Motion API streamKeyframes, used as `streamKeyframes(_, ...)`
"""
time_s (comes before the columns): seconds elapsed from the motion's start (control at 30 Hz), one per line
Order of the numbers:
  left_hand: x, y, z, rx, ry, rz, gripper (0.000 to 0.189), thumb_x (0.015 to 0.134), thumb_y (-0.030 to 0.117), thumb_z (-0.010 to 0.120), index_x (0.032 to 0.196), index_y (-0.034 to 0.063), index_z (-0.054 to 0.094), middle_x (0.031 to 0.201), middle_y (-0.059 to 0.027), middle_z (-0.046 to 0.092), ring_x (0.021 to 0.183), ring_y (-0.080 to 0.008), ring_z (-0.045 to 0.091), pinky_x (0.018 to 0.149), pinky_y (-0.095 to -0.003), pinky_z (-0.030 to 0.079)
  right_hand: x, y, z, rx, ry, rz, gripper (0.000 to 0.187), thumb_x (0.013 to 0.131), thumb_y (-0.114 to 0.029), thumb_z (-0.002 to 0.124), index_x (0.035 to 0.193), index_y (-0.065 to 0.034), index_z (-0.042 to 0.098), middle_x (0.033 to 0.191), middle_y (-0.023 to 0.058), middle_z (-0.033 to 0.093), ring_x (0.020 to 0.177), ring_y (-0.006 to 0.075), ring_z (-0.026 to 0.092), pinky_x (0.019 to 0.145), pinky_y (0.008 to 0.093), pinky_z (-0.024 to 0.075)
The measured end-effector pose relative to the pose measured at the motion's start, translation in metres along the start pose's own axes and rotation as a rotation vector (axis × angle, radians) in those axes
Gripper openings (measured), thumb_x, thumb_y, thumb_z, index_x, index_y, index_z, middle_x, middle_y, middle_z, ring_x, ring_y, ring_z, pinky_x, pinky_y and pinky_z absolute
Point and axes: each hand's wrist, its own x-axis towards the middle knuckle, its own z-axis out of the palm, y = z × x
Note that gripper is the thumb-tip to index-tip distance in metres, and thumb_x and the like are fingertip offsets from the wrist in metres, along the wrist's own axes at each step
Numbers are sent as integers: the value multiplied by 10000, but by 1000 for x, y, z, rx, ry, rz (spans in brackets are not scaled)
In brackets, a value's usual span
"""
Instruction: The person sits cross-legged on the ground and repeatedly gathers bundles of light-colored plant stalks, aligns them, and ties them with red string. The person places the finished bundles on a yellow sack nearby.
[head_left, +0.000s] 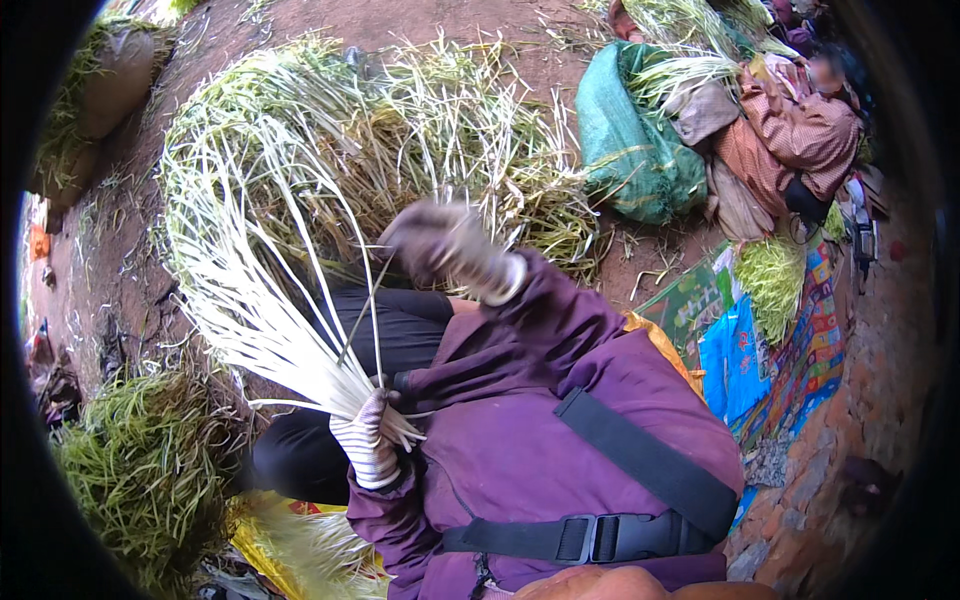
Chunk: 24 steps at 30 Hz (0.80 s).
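Observation:
My left hand (367, 435), in a striped glove, is closed around the pale lower ends of a large bundle of long white-green plant stalks (255, 330). The bundle fans out up and to the left, its greener tips bending over. My right hand (439, 244), in a dirty glove, is blurred above my knee, right of the bundle. A thin darker stalk runs from near its fingers down to the bundle; whether they grip it cannot be told. Beyond both hands lies a wide heap of similar stalks (480, 150) on reddish ground.
Another leafy heap (150, 457) lies at lower left, beside a yellow sheet (259, 547) with stalks. At upper right are a green woven sack (637, 142) and a seated person (795, 135). A printed sheet (810, 337) bears a small bunch (772, 281). Bricks (810, 480) edge the right.

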Motion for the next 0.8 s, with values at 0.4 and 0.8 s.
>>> streamKeyframes(0.4, 10, 231, -17, 106, -14, 526, 450, 853, 207, 734, 1194, -43, 580, 857, -81, 664, 742, -141, 633, 579, -230, 552, -64, 22, -59, -320, -43, 543, 277, 964, -179, 596, 1200, -37, 628, 868, 28, 687, 709, 87, 619, 624, 223, 506)
streamKeyframes(0.8, -37, 132, 108, 537, -671, 59, 239, 863, -10, 695, 1100, 2, 664, 1005, -44, 681, 913, -125, 630, 804, -271, 512, -115, -19, 33, 418, -448, 365, 789, 878, -536, 639, 1409, -2, 406, 1414, 100, 447, 1294, 208, 425, 1074, 339, 351)
